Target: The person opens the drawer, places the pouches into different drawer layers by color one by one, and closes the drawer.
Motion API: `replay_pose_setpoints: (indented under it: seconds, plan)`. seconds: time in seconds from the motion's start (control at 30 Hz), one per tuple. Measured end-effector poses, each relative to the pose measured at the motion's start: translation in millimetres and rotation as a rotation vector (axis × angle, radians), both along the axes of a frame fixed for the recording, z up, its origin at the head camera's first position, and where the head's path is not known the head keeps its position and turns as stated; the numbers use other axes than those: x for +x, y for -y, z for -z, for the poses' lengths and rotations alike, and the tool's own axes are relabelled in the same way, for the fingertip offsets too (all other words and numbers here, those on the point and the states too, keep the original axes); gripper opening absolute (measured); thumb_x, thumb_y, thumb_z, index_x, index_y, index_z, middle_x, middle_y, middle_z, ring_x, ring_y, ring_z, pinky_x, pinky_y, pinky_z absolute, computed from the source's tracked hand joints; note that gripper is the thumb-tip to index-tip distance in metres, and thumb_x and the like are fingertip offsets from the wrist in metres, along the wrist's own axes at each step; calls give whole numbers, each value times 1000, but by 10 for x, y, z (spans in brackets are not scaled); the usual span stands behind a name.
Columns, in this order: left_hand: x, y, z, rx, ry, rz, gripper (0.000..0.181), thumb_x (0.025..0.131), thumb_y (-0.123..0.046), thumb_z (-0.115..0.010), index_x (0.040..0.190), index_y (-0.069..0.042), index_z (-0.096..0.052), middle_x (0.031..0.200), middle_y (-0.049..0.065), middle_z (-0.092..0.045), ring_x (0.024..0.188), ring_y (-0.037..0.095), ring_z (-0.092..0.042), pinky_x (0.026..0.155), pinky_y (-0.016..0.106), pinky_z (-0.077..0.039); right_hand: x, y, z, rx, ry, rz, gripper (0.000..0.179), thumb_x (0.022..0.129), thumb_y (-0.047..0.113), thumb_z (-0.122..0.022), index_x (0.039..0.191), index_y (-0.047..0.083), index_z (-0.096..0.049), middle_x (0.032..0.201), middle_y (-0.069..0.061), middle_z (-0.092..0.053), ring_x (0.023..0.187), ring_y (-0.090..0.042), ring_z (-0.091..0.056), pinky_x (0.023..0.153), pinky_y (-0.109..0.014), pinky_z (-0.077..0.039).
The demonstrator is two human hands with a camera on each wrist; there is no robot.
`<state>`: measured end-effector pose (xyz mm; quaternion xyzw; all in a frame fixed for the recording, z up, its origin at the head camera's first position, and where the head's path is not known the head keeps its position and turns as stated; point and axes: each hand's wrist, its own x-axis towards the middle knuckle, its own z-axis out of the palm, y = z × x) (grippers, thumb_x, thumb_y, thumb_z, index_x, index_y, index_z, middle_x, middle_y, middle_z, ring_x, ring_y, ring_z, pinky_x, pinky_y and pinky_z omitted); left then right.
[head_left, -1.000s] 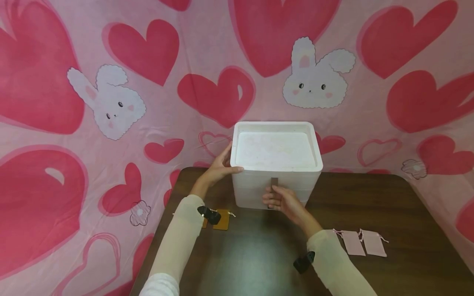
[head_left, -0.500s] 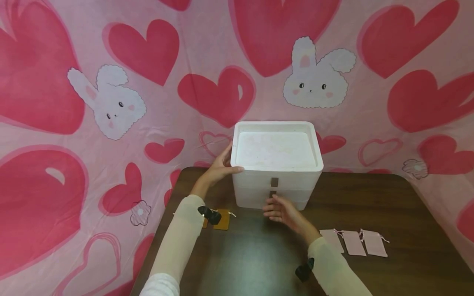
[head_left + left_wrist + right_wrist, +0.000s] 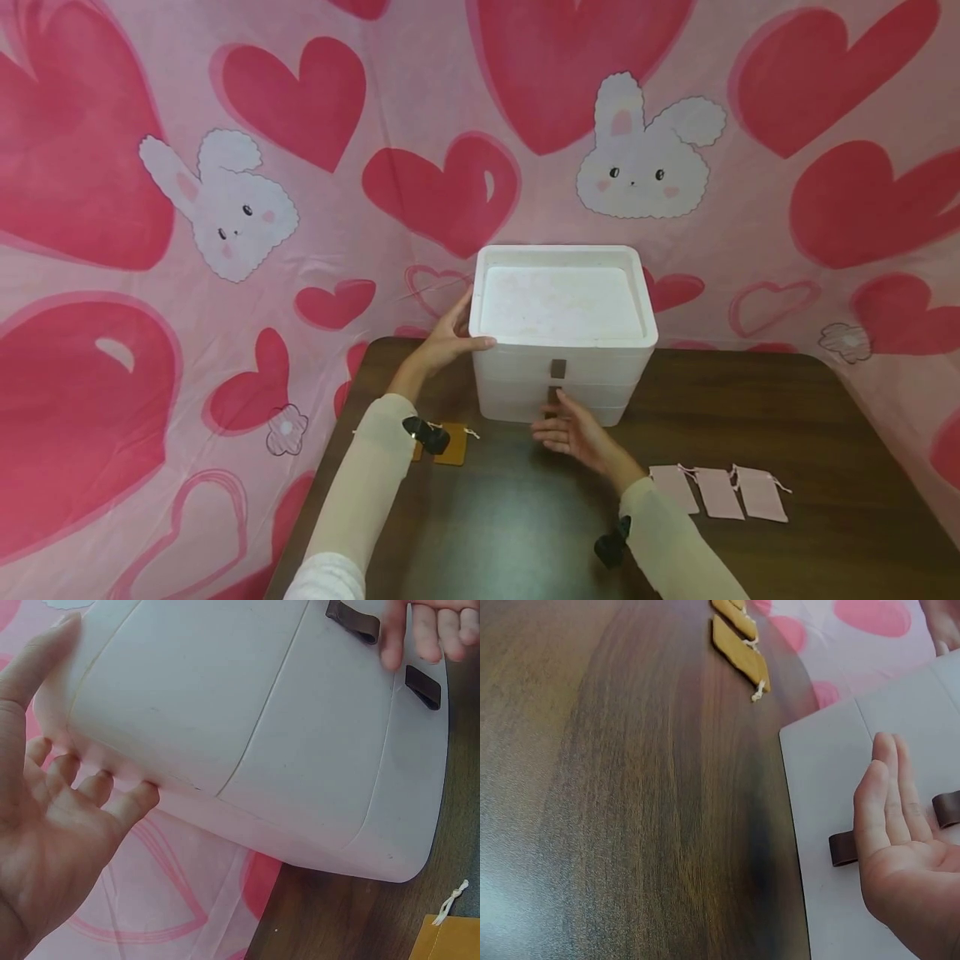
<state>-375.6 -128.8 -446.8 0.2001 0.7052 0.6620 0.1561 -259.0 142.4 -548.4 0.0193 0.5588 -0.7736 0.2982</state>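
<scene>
A white drawer box (image 3: 495, 392) with brown pull tabs stands at the back of the table. Its front looks flush. My left hand (image 3: 447, 343) rests on the box's left front corner, thumb on the front rim and fingers along the side. In the left wrist view the left fingertips (image 3: 142, 796) touch the side wall. My right hand (image 3: 573, 429) is before the lower front with fingers extended, holding nothing. It is beside the lower pull tab (image 3: 843, 848) and partly hides it in the head view. The upper pull tab (image 3: 558, 368) is uncovered.
Mustard drawstring pouches (image 3: 451, 444) lie left of the box, partly behind the left forearm. Several pink drawstring pouches (image 3: 720, 492) lie in a row at the right of the dark wooden table (image 3: 510, 533). A pink heart-print cloth (image 3: 330, 217) hangs close behind.
My right hand has moved down from the upper pull tab to the lower one, and its fingers have straightened. Another pink pouch now shows beside the right sleeve. My left hand stays in place.
</scene>
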Motion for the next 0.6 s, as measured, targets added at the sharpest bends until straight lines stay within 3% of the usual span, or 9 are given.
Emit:
replay_pose_setpoints:
  seconds: [0.37, 0.47, 0.6]
  plan:
    - [-8, -5, 8, -6, -9, 2, 105, 86, 1, -73, 165, -27, -11, 172, 3, -21, 151, 32, -38, 119, 54, -39, -68, -24, 52, -92, -7, 10, 75, 109, 50, -30, 153, -11, -22, 108, 0, -76, 100, -12, -74, 90, -24, -60]
    - [-12, -3, 19, -9, -10, 3, 105, 86, 0, -74, 165, -27, -10, 172, 4, -21, 148, 33, -40, 119, 54, -40, -71, -19, 64, -101, -11, 15, 69, 110, 47, -31, 149, -10, -30, 106, 0, -76, 99, -12, -74, 91, -25, -60]
    - [-11, 5, 19, 1, -14, 7, 107, 85, -5, -78, 165, -29, -11, 172, 5, -22, 146, 33, -42, 118, 54, -41, -75, -3, 74, -83, -9, 35, 49, 110, 43, -36, 126, 0, -52, 101, 1, -77, 96, -12, -75, 91, -27, -61]
